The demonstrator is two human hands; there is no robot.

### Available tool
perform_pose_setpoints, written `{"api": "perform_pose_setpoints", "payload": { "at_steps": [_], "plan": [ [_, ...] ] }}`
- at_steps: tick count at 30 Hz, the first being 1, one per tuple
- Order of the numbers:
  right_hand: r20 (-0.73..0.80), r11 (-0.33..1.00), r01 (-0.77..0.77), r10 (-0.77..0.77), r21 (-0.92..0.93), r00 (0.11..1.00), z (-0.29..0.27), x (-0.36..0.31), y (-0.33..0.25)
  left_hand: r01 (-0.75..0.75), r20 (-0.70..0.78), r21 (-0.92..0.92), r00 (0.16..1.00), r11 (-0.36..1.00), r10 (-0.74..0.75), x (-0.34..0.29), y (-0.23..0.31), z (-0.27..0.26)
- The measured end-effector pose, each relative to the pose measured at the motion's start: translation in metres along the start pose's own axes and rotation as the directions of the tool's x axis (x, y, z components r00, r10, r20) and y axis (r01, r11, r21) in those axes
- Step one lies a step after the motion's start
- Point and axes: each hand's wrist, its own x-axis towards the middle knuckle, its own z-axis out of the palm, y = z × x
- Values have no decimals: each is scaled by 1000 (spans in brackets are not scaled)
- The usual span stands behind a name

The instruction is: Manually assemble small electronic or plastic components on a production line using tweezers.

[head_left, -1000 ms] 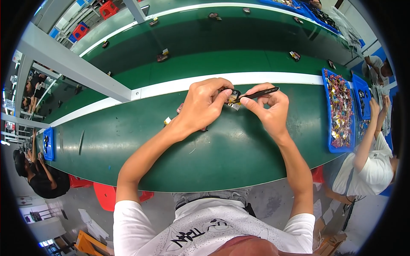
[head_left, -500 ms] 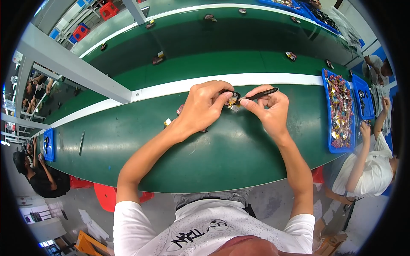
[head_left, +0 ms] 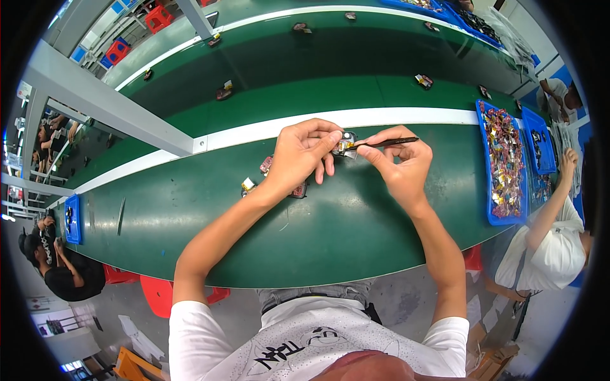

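Observation:
My left hand (head_left: 304,155) is closed on a small black electronic part (head_left: 347,143) with yellow and silver bits, holding it over the green worktable. In my right hand (head_left: 403,166) are dark tweezers (head_left: 393,142), pinched between thumb and fingers. Their tips meet the part's right side, though the exact contact is too small to make out. Beneath my left wrist lie several similar parts, among them a dark reddish one (head_left: 298,190) and one with a yellow-white tab (head_left: 248,185), partly covered by the hand and forearm.
A blue tray (head_left: 492,219) heaped with small colourful parts stands at the right, beside another blue tray (head_left: 540,166). Beyond a white rail (head_left: 406,117) runs a green conveyor belt (head_left: 343,95) carrying scattered parts. Co-workers sit at both ends; thin metal tweezers (head_left: 121,216) lie at the left.
The part in my left hand has turned, showing more of its face, and the lower fingers have stretched out. The tweezers lie flatter. Parts on the belt have shifted left.

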Motion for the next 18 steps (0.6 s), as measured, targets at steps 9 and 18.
{"api": "perform_pose_setpoints", "payload": {
  "at_steps": [9, 18],
  "plan": [
    [-21, 988, 124, -127, -88, 992, 2, -2, 4, 2, 20, -87, 1000, 996, 0, 2, -3, -2],
    [-20, 983, 157, -160, -94, 987, 6, -4, 6, -2, 22, -60, 1000, 998, 3, 0, -4, 0]
  ]
}}
